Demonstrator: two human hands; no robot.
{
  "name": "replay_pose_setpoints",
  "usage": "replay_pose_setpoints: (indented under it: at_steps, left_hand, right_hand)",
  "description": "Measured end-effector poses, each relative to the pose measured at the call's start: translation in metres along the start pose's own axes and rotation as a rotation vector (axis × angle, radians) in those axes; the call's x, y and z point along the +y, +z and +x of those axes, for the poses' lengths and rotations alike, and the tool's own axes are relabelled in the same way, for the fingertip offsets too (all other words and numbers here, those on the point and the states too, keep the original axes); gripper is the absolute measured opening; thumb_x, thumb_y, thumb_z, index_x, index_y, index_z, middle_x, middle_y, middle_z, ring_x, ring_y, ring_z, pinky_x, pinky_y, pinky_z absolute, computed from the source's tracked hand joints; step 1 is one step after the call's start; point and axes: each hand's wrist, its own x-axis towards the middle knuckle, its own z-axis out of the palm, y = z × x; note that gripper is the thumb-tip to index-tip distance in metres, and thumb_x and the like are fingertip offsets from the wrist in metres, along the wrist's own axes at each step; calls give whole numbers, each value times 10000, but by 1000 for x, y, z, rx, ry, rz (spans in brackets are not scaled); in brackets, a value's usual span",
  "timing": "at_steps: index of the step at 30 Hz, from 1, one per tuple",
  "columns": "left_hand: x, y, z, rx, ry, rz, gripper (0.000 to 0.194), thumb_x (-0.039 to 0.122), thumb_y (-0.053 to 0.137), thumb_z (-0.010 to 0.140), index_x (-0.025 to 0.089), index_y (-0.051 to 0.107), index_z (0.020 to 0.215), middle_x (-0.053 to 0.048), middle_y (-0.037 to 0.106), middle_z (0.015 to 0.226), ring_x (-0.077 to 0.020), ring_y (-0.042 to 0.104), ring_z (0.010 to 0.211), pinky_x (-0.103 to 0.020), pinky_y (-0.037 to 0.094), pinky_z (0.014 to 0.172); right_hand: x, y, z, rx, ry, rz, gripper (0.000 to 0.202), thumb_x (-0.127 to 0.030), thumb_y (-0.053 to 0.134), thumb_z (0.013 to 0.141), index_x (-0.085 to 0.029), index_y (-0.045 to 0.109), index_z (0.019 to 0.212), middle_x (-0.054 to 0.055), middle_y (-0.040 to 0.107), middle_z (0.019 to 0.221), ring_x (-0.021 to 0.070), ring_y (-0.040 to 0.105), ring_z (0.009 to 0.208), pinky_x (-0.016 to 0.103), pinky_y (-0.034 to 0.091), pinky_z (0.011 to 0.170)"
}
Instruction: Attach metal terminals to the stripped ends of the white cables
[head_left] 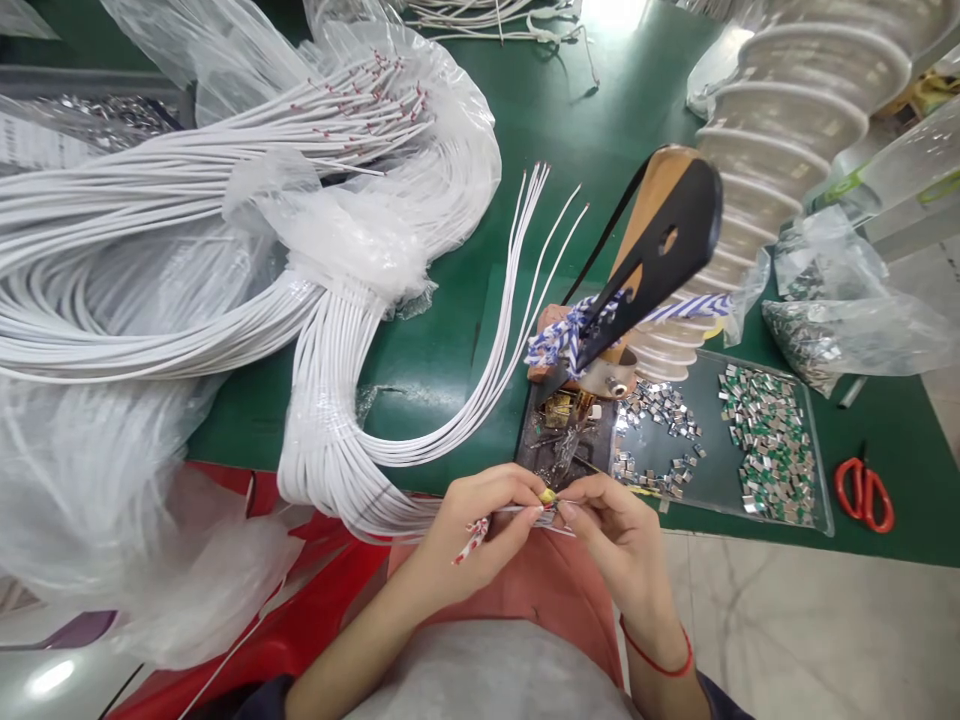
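My left hand (487,515) and my right hand (616,525) meet at the table's front edge, fingertips pinched close together. White cable (517,510) runs out between my left thumb and fingers. A small yellow piece (548,495) shows at the left fingertips, with tiny red bits below it. A red-and-white striped strip (471,540) sticks out from my left palm. What the right fingertips pinch is too small and covered to tell. The thick bundle of white cables (322,400) bends down towards my left hand, and several loose cable ends curve up on the table.
Just beyond my hands stands a dark tray (529,435) with a clamp-like holder (652,250) tied with striped cloth. A clear ribbed hose (787,130) hangs at right. Metal connectors (776,440) fill a shallow tray. Red-handled scissors (864,495) and bagged parts (810,340) lie farther right.
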Motion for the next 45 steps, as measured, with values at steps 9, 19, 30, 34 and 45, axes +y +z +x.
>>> replay_pose_setpoints:
  at_steps: [9,19,30,34,45]
  left_hand:
    - [3,3,2,41,-57,15,173,117,568,910,156,625,752,-47,713,899,-79,572,566,-184,421,516]
    - [9,5,2,92,-56,85,175,93,558,884,167,615,737,-33,716,894,-90,609,595,-183,434,518]
    - [15,3,6,121,23,109,190,26,558,867,167,624,757,-15,716,893,-64,607,610,-139,432,514]
    - [17,3,9,130,53,153,200,16,549,856,164,633,752,-11,720,876,-67,618,621,-139,436,530]
    - [26,1,12,143,54,193,208,12,548,882,180,621,783,6,713,893,-66,602,620,-158,441,551]
  right_hand:
    - [1,6,0,63,-78,-167,112,-267,648,923,-196,709,861,15,685,674,143,613,602,224,489,530]
    - [-2,4,1,138,-213,-248,137,-232,565,988,-233,687,925,6,692,818,136,641,724,204,515,641]
    - [8,4,-3,184,-204,-93,84,-232,580,994,-245,594,913,-56,548,668,102,514,565,180,442,536]
    - [5,11,3,172,-277,-84,115,-193,614,966,-228,608,857,30,674,929,147,655,871,222,543,766]
    - [2,13,4,164,-324,-9,145,-104,645,933,-237,649,874,31,716,986,143,686,959,219,561,828]
